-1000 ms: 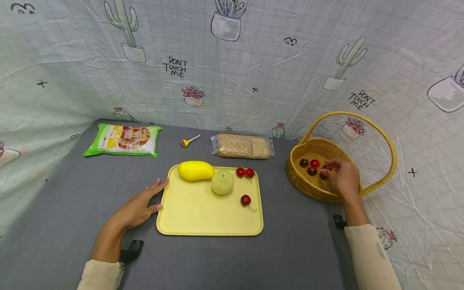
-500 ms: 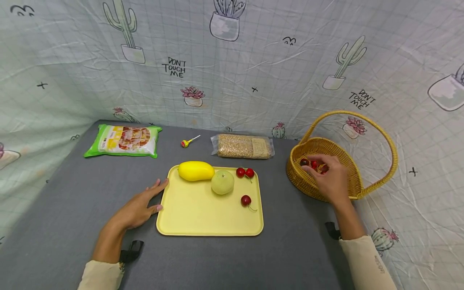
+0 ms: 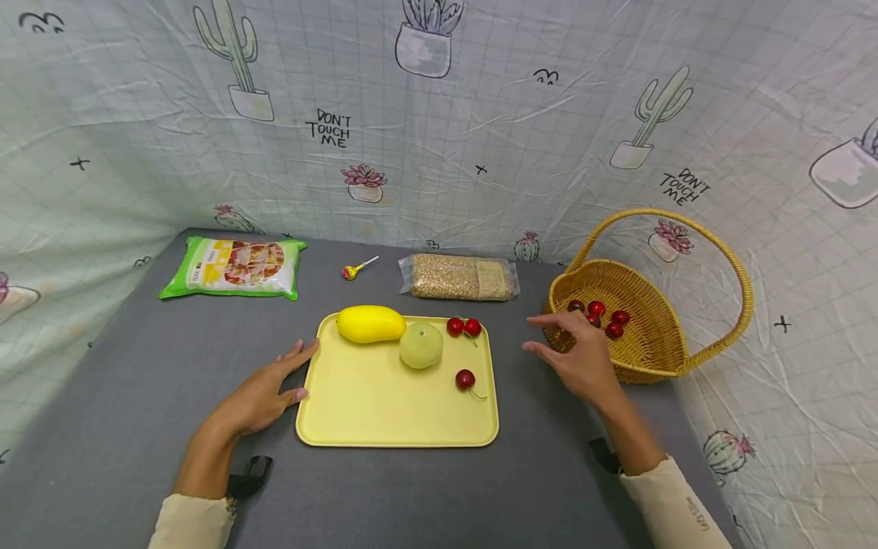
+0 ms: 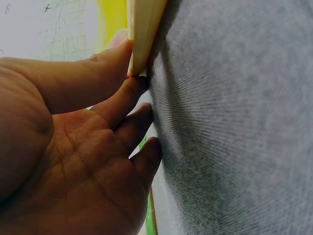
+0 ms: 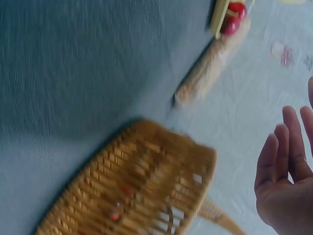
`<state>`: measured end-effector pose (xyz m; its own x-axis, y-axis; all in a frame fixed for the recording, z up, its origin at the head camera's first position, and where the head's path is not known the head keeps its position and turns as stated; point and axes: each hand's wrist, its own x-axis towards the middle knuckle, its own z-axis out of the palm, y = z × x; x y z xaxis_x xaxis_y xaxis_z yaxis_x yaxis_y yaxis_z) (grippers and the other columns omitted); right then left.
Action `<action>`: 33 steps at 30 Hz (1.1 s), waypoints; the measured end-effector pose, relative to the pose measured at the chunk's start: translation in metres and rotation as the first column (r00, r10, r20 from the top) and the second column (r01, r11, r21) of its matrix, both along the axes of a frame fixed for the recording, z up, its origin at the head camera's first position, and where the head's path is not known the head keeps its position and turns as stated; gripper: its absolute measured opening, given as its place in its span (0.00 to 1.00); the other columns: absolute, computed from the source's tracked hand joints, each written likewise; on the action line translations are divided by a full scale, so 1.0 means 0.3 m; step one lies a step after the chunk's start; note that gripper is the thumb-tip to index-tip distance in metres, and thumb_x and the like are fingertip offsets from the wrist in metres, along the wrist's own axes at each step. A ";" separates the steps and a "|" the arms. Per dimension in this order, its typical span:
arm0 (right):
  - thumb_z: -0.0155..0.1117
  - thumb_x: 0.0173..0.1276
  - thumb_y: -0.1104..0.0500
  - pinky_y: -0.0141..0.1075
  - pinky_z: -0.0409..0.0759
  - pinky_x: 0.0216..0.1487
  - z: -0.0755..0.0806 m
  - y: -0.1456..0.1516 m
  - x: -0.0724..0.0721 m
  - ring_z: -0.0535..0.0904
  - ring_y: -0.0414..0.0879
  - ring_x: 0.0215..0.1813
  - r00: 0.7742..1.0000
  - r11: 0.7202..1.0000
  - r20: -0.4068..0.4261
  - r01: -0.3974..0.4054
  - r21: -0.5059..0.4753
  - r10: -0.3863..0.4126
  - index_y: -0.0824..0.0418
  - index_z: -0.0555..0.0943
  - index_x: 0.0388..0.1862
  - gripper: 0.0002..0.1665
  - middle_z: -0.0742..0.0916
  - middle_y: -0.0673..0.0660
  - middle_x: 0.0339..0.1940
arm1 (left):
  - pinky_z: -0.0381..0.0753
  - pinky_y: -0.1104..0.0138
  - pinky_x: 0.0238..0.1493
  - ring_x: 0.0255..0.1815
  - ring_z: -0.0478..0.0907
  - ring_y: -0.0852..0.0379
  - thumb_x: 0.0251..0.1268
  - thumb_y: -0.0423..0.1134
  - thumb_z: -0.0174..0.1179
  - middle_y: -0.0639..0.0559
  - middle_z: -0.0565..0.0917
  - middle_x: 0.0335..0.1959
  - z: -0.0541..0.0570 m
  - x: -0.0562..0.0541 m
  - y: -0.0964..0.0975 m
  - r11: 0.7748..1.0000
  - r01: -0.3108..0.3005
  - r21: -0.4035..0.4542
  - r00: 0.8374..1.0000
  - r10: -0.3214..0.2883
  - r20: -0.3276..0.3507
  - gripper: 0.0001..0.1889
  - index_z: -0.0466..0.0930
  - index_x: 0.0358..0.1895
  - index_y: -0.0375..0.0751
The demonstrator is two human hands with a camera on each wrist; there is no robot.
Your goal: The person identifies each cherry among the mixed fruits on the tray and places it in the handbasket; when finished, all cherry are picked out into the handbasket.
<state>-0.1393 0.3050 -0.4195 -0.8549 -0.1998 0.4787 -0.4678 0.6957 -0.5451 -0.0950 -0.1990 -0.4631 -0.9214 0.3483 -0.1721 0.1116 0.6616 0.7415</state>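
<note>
My left hand [image 3: 261, 393] rests at the left edge of a yellow tray [image 3: 384, 415], its fingers extended. In the left wrist view, thumb and index fingertips touch the tray's rim [image 4: 142, 34]. On the tray lie a yellow mango-shaped fruit [image 3: 371, 324], a round pale-green fruit [image 3: 421, 345], a joined pair of cherries [image 3: 456, 327] and a single stemmed cherry [image 3: 465, 380]. My right hand [image 3: 583, 358] hovers over the table between the tray and a wicker basket [image 3: 652, 328], thumb and fingers apart, holding nothing. Several dark-red cherries [image 3: 614, 329] lie in the basket, partly hidden by that hand.
Along the back of the grey table [image 3: 384, 503] lie a green food packet [image 3: 233, 265], a lollipop [image 3: 351, 271] and a clear bag of grain [image 3: 459, 277]. The basket's tall handle [image 3: 744, 290] leans towards the right-hand cloth. A patterned cloth [image 3: 439, 137] hangs behind.
My right hand has come out of the basket and moved left towards the tray, its thumb and fingers spread apart; the cherries stay in the basket. My left hand keeps still.
</note>
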 end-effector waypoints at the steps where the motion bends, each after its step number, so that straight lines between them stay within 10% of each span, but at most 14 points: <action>1: 0.87 0.55 0.61 0.34 0.80 0.38 -0.009 -0.010 0.004 0.77 0.43 0.39 1.000 1.000 0.005 -0.017 0.008 0.017 0.54 0.91 0.54 0.25 0.91 0.50 0.41 | 0.47 0.26 0.80 0.85 0.44 0.19 0.72 0.30 0.66 0.27 0.49 0.86 0.000 0.000 0.000 1.000 0.000 0.002 1.000 0.000 0.002 0.44 0.53 0.87 0.42; 16: 0.85 0.59 0.54 0.47 0.85 0.42 -0.082 -0.138 0.051 0.82 0.52 0.44 0.945 0.964 0.249 -0.244 0.103 0.212 0.53 0.89 0.58 0.27 0.91 0.55 0.47 | 0.47 0.26 0.80 0.84 0.45 0.19 0.72 0.30 0.66 0.27 0.50 0.86 -0.004 0.000 0.000 1.000 -0.003 0.002 1.000 0.003 0.002 0.44 0.54 0.87 0.42; 33: 0.83 0.62 0.54 0.39 0.80 0.48 -0.103 -0.238 0.052 0.81 0.49 0.49 0.907 0.931 0.350 -0.313 0.187 0.235 0.51 0.91 0.56 0.23 0.92 0.49 0.50 | 0.48 0.26 0.80 0.84 0.45 0.19 0.72 0.32 0.66 0.26 0.50 0.86 0.002 -0.005 -0.005 1.000 0.006 -0.016 1.000 -0.006 -0.001 0.44 0.53 0.87 0.43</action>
<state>-0.1236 0.2335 -0.4505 -0.8477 -0.5205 0.1025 -0.4882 0.6900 -0.5344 -0.0964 -0.2006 -0.4626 -0.9194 0.3513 -0.1767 0.1166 0.6726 0.7308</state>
